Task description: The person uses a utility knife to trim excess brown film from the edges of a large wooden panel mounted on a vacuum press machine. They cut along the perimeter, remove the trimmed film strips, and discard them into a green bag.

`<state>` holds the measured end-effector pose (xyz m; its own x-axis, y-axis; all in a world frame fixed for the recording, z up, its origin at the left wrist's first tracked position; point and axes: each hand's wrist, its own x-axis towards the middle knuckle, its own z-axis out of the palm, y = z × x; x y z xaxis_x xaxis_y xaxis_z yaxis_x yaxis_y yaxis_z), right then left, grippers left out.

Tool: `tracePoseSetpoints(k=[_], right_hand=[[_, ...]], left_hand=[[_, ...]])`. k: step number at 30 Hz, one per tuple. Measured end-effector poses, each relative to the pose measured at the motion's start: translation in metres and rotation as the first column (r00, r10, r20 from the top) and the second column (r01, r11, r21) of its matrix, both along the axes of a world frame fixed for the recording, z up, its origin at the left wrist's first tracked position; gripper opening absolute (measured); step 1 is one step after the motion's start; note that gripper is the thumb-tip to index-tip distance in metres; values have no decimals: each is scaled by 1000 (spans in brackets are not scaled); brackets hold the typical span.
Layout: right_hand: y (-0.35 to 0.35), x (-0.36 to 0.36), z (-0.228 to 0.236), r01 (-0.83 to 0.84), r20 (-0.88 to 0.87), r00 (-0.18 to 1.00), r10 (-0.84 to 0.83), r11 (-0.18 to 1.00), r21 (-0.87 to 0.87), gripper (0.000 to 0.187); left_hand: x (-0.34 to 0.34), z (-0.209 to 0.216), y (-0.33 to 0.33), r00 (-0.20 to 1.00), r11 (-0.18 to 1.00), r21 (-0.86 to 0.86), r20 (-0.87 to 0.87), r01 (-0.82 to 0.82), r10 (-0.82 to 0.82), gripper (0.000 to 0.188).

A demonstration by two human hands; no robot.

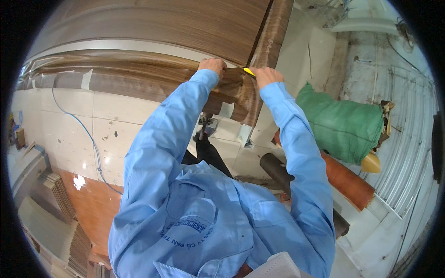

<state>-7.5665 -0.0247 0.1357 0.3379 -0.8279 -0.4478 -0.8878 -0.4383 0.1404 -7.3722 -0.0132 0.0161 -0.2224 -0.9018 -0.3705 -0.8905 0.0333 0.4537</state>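
Note:
My right hand point(269, 76) is closed around a yellow utility knife point(249, 72), its tip pointing left toward the inner corner of a large wood-grain panel point(185, 23). Just left of it, my left hand point(213, 66) pinches the edge of a brown wood-grain film point(139, 69) that lies along the panel's near side. Near the knife the film is creased and bunched. Pieces of pale tape point(87, 79) stick to the film's outer edge. The fingertips of my left hand are partly hidden.
To the right, a stuffed green sack point(343, 123) lies beside an orange-brown roll point(345, 178) and a dark roll point(276, 169). Long metal strips point(408, 148) rest at far right. A blue hose point(92, 139) crosses the tiled floor at left, near stacked boards point(46, 227).

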Motion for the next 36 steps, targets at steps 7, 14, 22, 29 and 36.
tracePoseSetpoints(k=[7,14,22,29,36], right_hand=[[-12,-2,15,0,-4,1000,0,1000,15,31],[-18,2,5,6,-70,998,-4,1000,31,30],[-26,4,24,58,-89,995,-49,993,100,29],[-19,15,16,75,-104,992,-68,995,72,29],[-32,13,19,22,-105,994,-8,991,129,30]], left_hand=[[2,8,-4,999,997,70,-6,-34,34,27],[4,7,-4,998,998,64,-49,-23,26,26],[1,8,-10,1000,997,79,-11,21,-20,26],[-38,-6,-20,998,984,166,-24,61,-58,36],[-39,-21,-24,999,990,137,-27,-28,32,30]])
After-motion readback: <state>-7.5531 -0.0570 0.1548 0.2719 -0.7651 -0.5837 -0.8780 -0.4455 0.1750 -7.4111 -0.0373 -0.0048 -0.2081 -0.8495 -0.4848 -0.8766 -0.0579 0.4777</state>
